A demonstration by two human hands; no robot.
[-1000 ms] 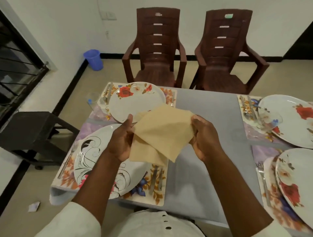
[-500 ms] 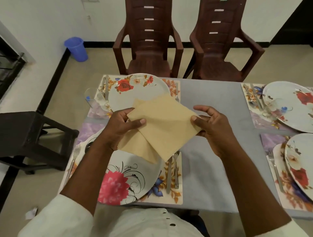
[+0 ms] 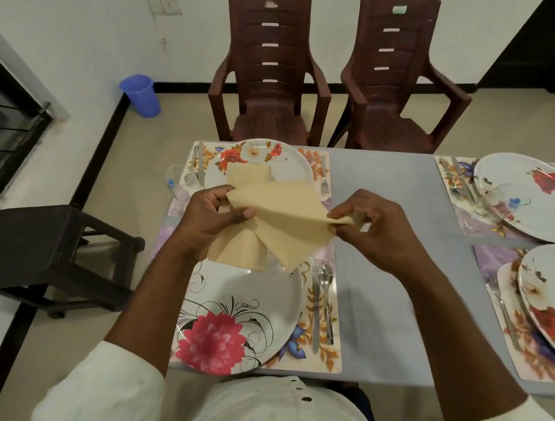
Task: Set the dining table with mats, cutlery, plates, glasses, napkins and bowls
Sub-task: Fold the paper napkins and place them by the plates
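Beige napkins [image 3: 279,222], pink-flowered white plate [image 3: 240,318], grey table [image 3: 387,216], brown chairs [image 3: 270,75]

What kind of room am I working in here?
Most likely a home dining room: a dining table laid with floral plates on placemats, cutlery beside them, and two brown plastic armchairs drawn up at the far side.

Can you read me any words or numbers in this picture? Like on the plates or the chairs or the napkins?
No words or numbers can be read here.
The stickers on the two chair backs, one whitish and one green, are too small and blurred to read.
The plates show only flowers, and the napkins are plain.
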